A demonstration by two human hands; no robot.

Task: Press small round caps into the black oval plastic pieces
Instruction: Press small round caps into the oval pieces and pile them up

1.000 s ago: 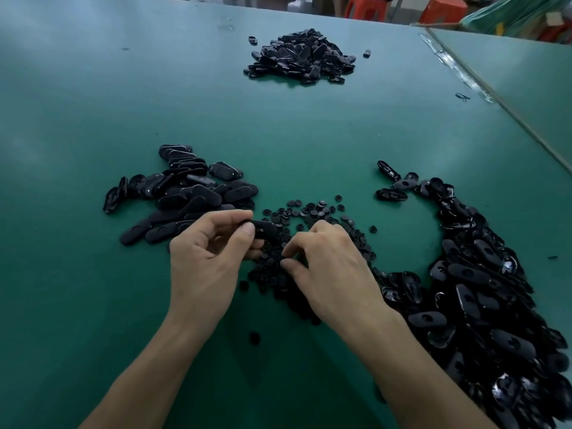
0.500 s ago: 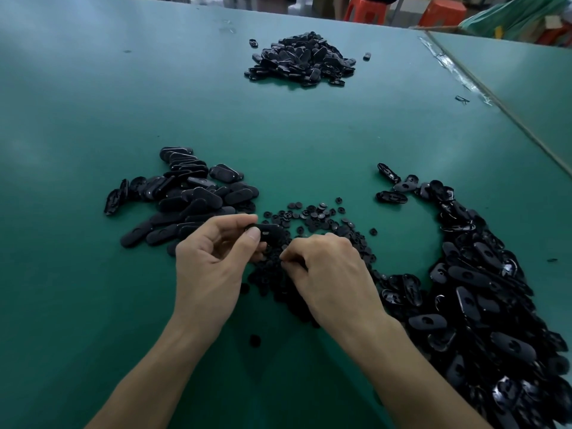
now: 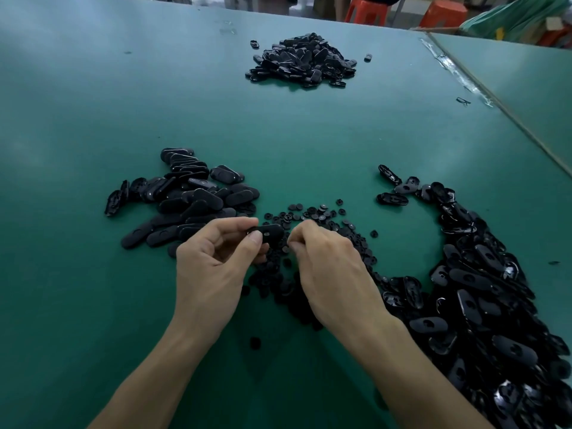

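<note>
Left grip point(image 3: 216, 267) pinches one oval piece point(image 3: 270, 233) level just above the desk point(image 3: 93, 305), ready for capping; right grip point(image 3: 328, 267) curls beside it over the cap pile point(image 3: 312, 216), can't tell if holding one.

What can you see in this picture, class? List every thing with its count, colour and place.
table: one, green, under everything
far pile: one heap of oval pieces, black, far middle of the table
left pile: one heap of oval pieces, black, left of the caps
right pile: one large heap of oval pieces, black, along the right
round caps: many, black, centre, between the two near piles
stray cap: one, black, between the forearms
held oval piece: one, black, raised over the caps
stools: two, orange, beyond the far edge
left hand: one, pinches the held oval piece
right hand: one, fingers curled over the caps; no cap can be made out in them
</note>
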